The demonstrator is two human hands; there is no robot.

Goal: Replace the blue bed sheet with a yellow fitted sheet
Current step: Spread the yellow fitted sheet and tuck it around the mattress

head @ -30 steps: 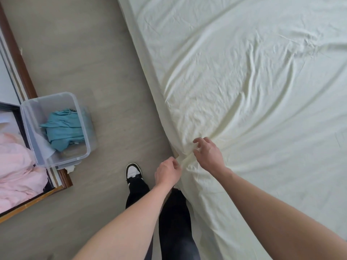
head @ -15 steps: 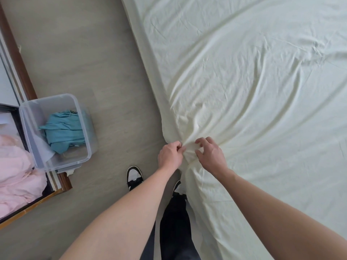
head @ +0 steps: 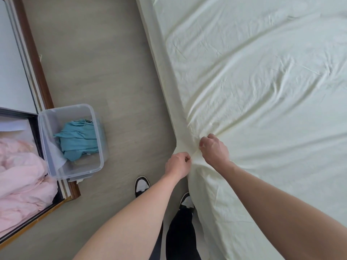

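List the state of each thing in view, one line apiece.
Yellow sheet: spread over the bed, wrinkled, bunched at the near edge.
Left hand: pinches the sheet's edge.
Right hand: grips the sheet beside it.
Bin: open, on the floor.
Blue sheet: crumpled in the bin.
Pink bedding: heaped at left.

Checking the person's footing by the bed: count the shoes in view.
2. One shoe stands on the floor left of the bed; the other shoe sits against the yellow fitted sheet, partly hidden by it.
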